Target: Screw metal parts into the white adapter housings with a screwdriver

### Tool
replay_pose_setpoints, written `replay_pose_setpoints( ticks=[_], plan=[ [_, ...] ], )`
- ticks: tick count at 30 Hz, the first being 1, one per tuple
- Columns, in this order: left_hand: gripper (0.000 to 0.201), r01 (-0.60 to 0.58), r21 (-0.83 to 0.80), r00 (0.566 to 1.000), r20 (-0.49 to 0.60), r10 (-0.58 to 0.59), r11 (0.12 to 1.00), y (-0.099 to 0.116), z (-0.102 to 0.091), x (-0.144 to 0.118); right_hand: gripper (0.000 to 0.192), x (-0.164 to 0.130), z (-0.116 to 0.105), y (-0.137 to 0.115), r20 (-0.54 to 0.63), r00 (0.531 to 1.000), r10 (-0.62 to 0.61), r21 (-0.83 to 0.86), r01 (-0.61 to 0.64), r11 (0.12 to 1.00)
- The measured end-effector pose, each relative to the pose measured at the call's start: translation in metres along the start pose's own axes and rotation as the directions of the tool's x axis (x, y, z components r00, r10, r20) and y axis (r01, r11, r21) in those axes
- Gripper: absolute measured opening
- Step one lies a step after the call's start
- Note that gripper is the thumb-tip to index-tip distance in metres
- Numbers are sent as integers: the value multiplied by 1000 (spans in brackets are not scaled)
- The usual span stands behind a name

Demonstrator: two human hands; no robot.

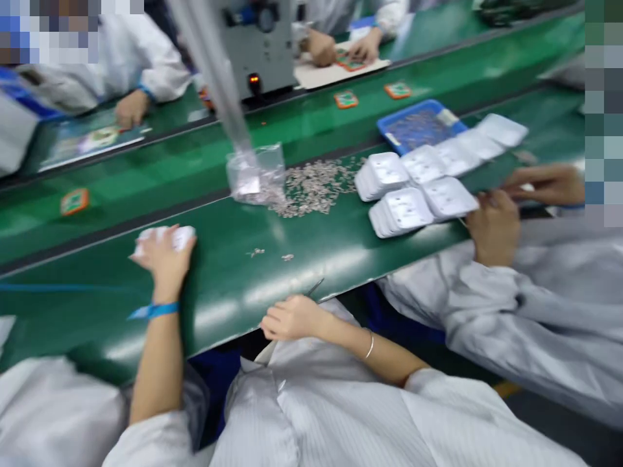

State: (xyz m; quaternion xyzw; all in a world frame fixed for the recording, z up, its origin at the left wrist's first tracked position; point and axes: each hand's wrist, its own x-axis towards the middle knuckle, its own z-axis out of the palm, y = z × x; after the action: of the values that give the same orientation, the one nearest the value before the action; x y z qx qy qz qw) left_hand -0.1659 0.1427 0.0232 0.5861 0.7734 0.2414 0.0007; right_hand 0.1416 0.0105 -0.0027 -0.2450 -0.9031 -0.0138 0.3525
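White parts (165, 237) sit under the fingers of the left hand (164, 256), which is curled over them on the green belt (219, 285), well left of centre; they look small, pale and blurred. Right hand (289, 318) rests as a loose fist at the belt's near edge, tweezers (315, 287) poking out. Farther right lie metal bits (316, 185), white trays (418, 188) and a co-worker's hands (494, 224).

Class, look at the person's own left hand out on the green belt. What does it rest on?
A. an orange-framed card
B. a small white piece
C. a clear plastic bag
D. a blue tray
B: the left hand lies over a small white piece on the green belt, apart from the clear plastic bag.
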Motion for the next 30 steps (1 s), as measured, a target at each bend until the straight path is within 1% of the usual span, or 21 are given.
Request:
replay_pose_setpoints(
  ticks=[1,2,3,4,5,6,7,8,9,10,12,13,14,16,18,21,23,25,26,27,30],
  plan=[
    [65,1,19,1000,20,-2,1000,-13,-5,10,30,-1,-8,0,-55,998,6,-9,-7,1000],
    [70,-23,11,998,60,22,1000,-23,-9,17,32,-3,-17,-1,-98,995,19,-20,-21,1000],
    [74,-43,-9,997,66,44,999,-26,-12,20,34,-5,-26,-1,-124,991,48,-33,-52,998],
    [84,-79,-3,997,5,79,997,-23,-13,17,36,-7,-35,0,-135,986,98,-48,-105,993],
    [95,-137,17,990,-37,137,990,-14,-13,7,36,-10,-44,1,-129,977,168,-64,-177,982],
    [101,-197,34,979,-41,199,980,2,-11,-9,35,-13,-51,5,-117,960,253,-85,-264,961],
    [103,-244,21,970,9,244,970,22,-7,-28,34,-17,-57,9,-102,929,354,-114,-365,924],
    [104,-278,-11,957,81,278,960,46,-1,-49,33,-21,-60,15,-87,885,457,-147,-466,873],
    [106,-321,-41,933,159,323,946,70,8,-70,33,-26,-62,22,-67,833,549,-178,-551,815],
    [111,-358,-76,897,251,365,931,93,17,-87,34,-31,-61,30,-37,781,623,-203,-617,761],
    [120,-366,-88,870,322,375,926,129,37,-110,37,-39,-57,43,48,683,729,-235,-702,673],
    [121,-373,-77,858,352,375,925,140,44,-115,38,-42,-55,48,97,644,759,-239,-725,646],
    [121,-381,-65,849,371,377,922,147,48,-118,40,-44,-53,51,142,614,777,-236,-741,628],
    [116,-403,-64,827,402,394,913,151,49,-117,39,-44,-54,55,205,571,795,-219,-765,606],
    [106,-437,-93,796,423,433,894,148,45,-113,35,-39,-56,58,252,562,788,-198,-767,610],
    [84,-527,-117,729,447,518,842,146,42,-107,38,-21,-56,64,334,590,735,-217,-711,669],
    [70,-592,-118,679,458,573,797,150,47,-100,42,-6,-50,71,386,607,695,-254,-654,713],
    [61,-631,-142,643,453,617,762,156,56,-90,41,8,-44,83,405,609,682,-282,-627,727],
    [58,-638,-166,635,439,636,752,159,61,-84,40,13,-42,90,397,604,691,-294,-629,720],
    [54,-637,-195,637,411,652,746,161,67,-78,39,18,-40,97,384,597,705,-306,-638,707],
    [44,-637,-274,663,282,694,720,169,81,-56,34,23,-42,119,356,575,737,-318,-667,674]
  ],
)
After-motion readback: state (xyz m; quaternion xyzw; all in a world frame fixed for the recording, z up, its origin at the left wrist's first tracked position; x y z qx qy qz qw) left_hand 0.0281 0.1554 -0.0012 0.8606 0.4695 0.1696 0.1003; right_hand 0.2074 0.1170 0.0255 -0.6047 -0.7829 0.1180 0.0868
